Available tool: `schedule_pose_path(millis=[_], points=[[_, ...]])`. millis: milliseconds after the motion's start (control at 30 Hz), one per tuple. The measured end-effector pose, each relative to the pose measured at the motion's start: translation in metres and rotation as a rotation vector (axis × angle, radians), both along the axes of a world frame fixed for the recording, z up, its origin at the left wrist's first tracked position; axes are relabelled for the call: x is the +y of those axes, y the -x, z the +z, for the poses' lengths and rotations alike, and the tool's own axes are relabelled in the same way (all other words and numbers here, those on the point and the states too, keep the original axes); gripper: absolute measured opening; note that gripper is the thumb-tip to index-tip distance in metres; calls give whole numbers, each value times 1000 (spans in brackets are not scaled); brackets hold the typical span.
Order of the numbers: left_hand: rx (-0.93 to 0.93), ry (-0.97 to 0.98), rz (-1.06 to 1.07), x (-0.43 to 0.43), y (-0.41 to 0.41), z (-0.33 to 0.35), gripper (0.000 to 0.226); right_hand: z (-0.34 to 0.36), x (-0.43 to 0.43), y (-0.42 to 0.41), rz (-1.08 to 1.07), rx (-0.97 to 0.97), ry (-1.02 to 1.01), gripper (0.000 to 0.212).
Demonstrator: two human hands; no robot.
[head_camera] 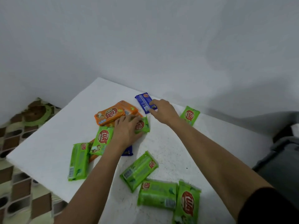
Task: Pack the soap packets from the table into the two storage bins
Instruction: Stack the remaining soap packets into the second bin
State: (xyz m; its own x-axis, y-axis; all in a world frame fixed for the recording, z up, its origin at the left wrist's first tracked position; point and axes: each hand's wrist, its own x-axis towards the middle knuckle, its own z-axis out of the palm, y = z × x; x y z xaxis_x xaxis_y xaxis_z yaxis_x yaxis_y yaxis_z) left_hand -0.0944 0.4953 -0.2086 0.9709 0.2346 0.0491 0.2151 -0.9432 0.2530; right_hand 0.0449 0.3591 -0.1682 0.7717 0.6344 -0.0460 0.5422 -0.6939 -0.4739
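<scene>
A green soap packet (143,126) is covered, and apparently gripped, by the left hand (127,130). A blue packet (143,101) is pinched by the right hand (161,110). Orange packets (110,114) and other green packets (139,170) are scattered over the white table (48,143), beside a dark bin (281,162).

Seven green soap packets (139,170), two blue packets (144,101) and at least three partly covered orange packets (110,115) are counted; one dark bin (283,160) is seen at the right.
</scene>
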Motion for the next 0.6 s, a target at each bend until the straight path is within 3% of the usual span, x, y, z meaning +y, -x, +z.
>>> schedule_pose_path(millis=[200, 600], points=[[-14, -81, -15, 5, -3, -9, 61, -30, 29, -16, 28, 15, 129, 47], [-47, -158, -30, 6, -5, -12, 57, -45, 30, -15, 12, -51, 186, 45]])
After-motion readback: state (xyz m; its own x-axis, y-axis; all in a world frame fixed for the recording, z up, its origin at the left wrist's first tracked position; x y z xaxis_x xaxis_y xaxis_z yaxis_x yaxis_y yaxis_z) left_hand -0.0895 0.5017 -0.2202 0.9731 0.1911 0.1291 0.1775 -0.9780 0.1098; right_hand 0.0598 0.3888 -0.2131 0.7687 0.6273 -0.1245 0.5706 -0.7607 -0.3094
